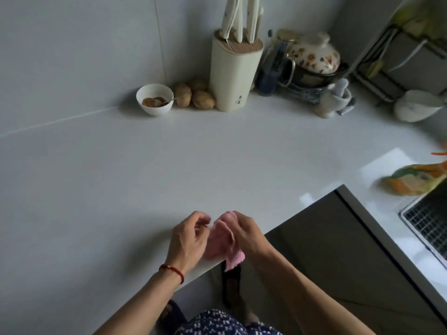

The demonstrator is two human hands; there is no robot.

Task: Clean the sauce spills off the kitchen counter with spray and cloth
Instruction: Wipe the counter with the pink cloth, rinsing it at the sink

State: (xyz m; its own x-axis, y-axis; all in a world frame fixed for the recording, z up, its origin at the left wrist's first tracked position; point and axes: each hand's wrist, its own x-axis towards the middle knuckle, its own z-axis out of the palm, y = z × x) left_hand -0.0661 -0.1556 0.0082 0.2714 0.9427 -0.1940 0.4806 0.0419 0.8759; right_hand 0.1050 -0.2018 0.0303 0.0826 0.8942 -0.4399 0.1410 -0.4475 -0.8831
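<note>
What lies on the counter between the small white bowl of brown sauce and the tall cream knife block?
In the head view, three brown potatoes lie huddled between the white bowl and the cream knife block, against the wall.

The cloth (223, 240) is pink. The counter (145, 170) is plain white, and the wall tiles (84, 44) are pale grey-white. The bowl (154, 99) is white with brown sauce inside. The potatoes (203, 99) are tan-brown. The knife block (231, 73) is cream with a light wood-toned top, and its knife handles are cream. The lidded pot (314, 55) is white with a brown and orange flower pattern. The bracelet (173, 270) is red. The garment (225, 323) is dark blue with a white letter print.
</note>
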